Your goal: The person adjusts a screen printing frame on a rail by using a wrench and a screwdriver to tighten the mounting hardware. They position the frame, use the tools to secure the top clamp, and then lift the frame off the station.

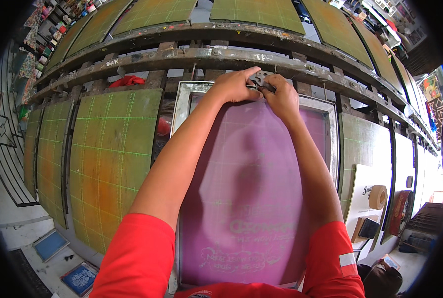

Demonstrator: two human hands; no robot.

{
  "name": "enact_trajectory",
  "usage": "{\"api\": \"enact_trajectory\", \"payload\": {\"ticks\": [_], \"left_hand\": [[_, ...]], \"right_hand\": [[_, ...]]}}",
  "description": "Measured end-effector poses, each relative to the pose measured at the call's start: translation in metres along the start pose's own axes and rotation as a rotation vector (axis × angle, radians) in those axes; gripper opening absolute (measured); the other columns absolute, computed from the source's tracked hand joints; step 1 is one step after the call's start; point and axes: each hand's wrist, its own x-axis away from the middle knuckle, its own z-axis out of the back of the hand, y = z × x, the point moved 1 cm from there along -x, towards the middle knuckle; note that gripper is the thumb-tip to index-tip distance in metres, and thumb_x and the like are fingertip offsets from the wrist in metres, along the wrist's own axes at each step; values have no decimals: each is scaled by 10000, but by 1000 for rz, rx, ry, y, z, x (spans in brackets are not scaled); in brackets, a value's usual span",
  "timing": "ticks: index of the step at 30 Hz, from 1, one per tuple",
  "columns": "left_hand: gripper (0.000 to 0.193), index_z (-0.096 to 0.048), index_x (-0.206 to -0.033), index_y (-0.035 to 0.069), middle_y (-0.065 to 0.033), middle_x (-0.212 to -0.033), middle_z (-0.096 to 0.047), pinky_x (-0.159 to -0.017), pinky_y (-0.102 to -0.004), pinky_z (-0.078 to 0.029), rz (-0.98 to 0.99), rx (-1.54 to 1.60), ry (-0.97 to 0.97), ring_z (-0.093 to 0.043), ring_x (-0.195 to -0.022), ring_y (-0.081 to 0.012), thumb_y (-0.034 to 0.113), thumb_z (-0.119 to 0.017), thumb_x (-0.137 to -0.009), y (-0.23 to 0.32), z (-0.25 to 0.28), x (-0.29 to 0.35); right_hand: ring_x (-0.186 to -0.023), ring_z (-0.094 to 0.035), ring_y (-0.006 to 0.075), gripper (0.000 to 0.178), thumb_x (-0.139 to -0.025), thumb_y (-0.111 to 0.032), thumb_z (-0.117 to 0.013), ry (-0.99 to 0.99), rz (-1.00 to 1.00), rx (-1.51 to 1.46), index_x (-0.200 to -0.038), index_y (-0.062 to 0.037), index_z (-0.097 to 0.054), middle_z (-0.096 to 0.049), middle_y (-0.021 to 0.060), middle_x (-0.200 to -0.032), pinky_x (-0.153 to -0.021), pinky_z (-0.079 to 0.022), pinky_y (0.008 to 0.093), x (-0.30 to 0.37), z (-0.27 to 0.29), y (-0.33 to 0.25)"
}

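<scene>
A silk-screen frame (332, 149) with pale metal edges and purple mesh (281, 164) lies in front of me, mesh lettering showing toward my body. At its far edge sits a small grey metal bracket (259, 77) with holes. My left hand (233, 87) grips the bracket from the left, index finger along its top and thumb at the near side. From the right, my right hand (282, 94) has its thumb and fingers closed at the bracket's other side. The exact contact of the fingertips is partly hidden. Both forearms reach over the mesh.
A dark metal rail (147, 60) with bolts runs across beyond the frame. Green-gridded printing boards (112, 149) flank it and stand farther back. At right, a tape roll (378, 197) rests on a white sheet (361, 184). Red cloth (128, 81) lies near the rail.
</scene>
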Motion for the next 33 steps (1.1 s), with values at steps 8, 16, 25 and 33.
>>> {"api": "enact_trajectory", "payload": {"ticks": [8, 16, 25, 33], "left_hand": [[945, -413, -1508, 256, -123, -1222, -688, -921, -402, -504, 5, -25, 7, -667, -1070, -316, 516, -797, -685, 1, -1, -2], [953, -401, -1515, 265, -161, -1221, -681, -939, -401, -497, -22, -1, 22, -662, -1089, -320, 499, -822, -692, -5, -4, -5], [962, -394, -1516, 242, -99, -1256, -679, -987, -415, -480, 14, -31, -15, -629, -1173, -318, 526, -783, -684, 0, -1, -4], [971, -391, -1522, 242, -129, -1199, -697, -952, -391, -492, -27, -12, 21, -657, -1109, -302, 485, -835, -693, -4, -1, -3]], "right_hand": [[-925, -672, 302, 178, -796, -191, -738, 26, 24, 30, -949, -104, -710, -685, 35, -1017, -757, -517, 404, 2, 0, -1], [-928, -675, 307, 215, -776, -197, -744, 48, 109, -45, -978, -123, -729, -688, 51, -1042, -763, -520, 412, 3, 0, 1], [-884, -673, 310, 192, -790, -249, -763, 61, 36, 9, -899, -100, -713, -678, 41, -981, -736, -517, 427, 1, -5, 3], [-886, -680, 297, 226, -766, -216, -760, 90, 84, -20, -969, -122, -730, -687, 32, -1012, -736, -526, 415, 6, -2, -1]]}}
